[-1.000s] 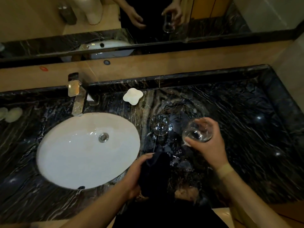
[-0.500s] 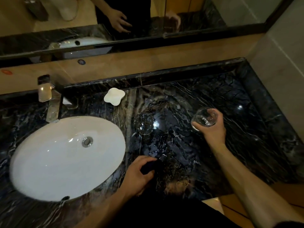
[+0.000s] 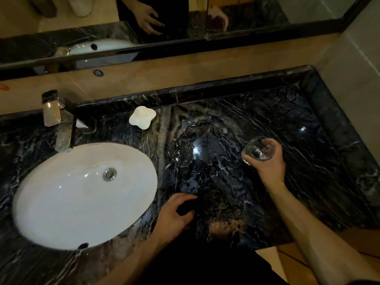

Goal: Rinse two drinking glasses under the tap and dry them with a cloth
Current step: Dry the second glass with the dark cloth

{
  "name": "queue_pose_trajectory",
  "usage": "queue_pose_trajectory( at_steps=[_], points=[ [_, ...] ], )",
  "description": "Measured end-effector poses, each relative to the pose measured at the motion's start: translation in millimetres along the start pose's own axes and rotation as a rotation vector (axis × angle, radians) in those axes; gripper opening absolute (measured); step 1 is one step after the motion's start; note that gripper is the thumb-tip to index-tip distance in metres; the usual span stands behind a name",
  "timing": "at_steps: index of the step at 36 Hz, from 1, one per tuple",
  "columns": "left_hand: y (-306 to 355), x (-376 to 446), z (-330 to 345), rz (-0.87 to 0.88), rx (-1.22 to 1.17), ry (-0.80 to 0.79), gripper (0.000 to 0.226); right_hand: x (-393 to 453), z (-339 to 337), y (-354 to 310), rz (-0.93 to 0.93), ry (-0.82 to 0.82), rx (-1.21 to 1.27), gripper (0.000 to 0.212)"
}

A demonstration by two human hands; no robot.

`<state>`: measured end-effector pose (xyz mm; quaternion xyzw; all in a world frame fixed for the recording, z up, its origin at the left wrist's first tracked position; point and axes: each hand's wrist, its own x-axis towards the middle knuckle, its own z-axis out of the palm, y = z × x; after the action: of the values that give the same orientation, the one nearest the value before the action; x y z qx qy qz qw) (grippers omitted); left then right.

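Dark veined marble bench point(image 3: 236, 124), glossy. White oval basin point(image 3: 61, 194) at left, tap dry. Right of basin: left hand point(image 3: 174, 214), fingers curled on dark cloth point(image 3: 185, 209); clear glass point(image 3: 181, 153) standing; right hand point(image 3: 269, 163) gripping second glass point(image 3: 258, 152). Likely late drying stage.

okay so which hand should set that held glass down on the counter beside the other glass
Right, probably. The right hand already grips the held glass over bare counter, to the right of the standing glass. The left hand is at the counter's front edge, curled on a dark cloth.
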<state>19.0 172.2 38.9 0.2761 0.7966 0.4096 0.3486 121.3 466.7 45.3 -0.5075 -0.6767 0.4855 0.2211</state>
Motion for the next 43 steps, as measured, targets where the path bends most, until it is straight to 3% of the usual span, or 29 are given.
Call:
queue_pose_trajectory(
  at_steps=[4, 9, 13, 17, 21, 24, 27, 32, 43],
  points=[
    [-3, 1, 1, -0.015, 0.001, 0.011, 0.043, -1, 0, 0, -0.024, -0.002, -0.009, 0.083],
    [-4, 2, 0, -0.046, -0.003, 0.004, 0.050, -16, 0, -12, -0.033, 0.120, -0.127, 0.119],
    [-4, 3, -1, -0.061, 0.002, -0.001, 0.049, -46, 8, -27, -0.325, 0.203, -0.210, 0.105],
    [-4, 3, -1, -0.050, 0.022, 0.001, 0.052, -68, 32, -39, -0.533, -0.084, -0.324, 0.085],
    [-2, 5, -2, -0.063, 0.028, 0.013, 0.054, -74, 67, -47, -0.278, -0.493, -0.272, 0.106],
    [-2, 6, -3, -0.079, 0.031, 0.010, 0.050, -69, 93, -51, -0.207, -0.657, -0.278, 0.121],
    [-1, 6, -4, -0.097, 0.017, 0.005, 0.043, -59, 113, -54, -0.157, -0.761, -0.211, 0.119],
    [1, 5, -5, -0.118, 0.023, -0.002, 0.041, -48, 133, -60, -0.144, -0.640, -0.085, 0.110],
    [7, 5, -7, -0.148, 0.026, -0.005, 0.040, -49, 142, -58, -0.231, -0.573, -0.151, 0.081]
  ],
)
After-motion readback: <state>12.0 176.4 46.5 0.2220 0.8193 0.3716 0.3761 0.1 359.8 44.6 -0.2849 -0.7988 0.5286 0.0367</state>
